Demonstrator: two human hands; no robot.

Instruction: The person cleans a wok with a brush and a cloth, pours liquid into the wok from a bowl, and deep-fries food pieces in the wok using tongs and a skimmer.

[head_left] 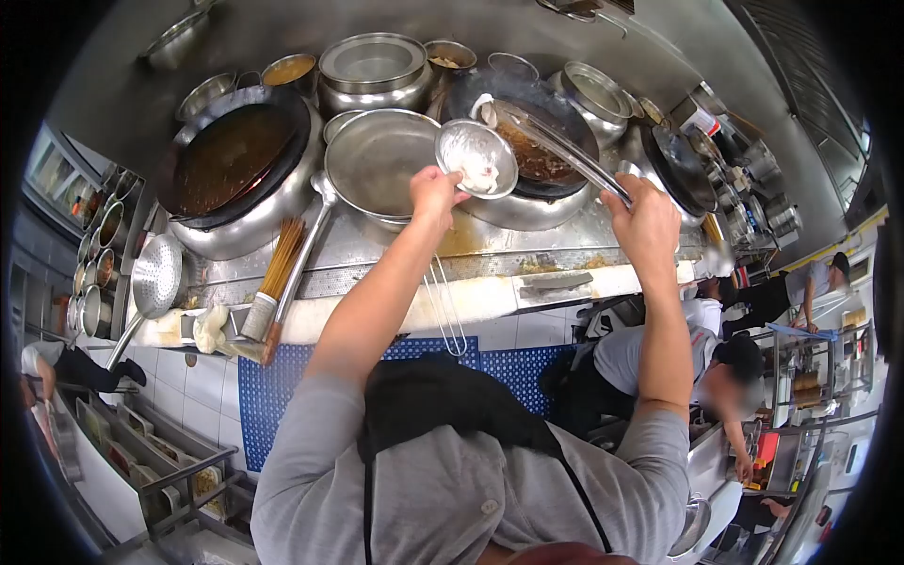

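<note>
My left hand (435,195) grips the rim of a small metal bowl (456,141), tilted over the range. Inside the bowl lies a white, batter-like mass (481,176). Closed around the handle end of long metal tongs (568,153) is my right hand (646,221). A white-coated piece (485,106) is at the tongs' far tips, above the edge of a dark wok (577,132) with brown bubbling liquid. Left of this wok, below the bowl, sits a wide metal pan (381,169) or strainer; its wire handle hangs over the counter edge.
A second wok (235,155) with dark liquid stands at left. A perforated skimmer (158,273), a bamboo brush (281,259) and a ladle (322,193) lie along the front. Metal pots (373,61) line the back. A co-worker (650,363) bends close behind on the right.
</note>
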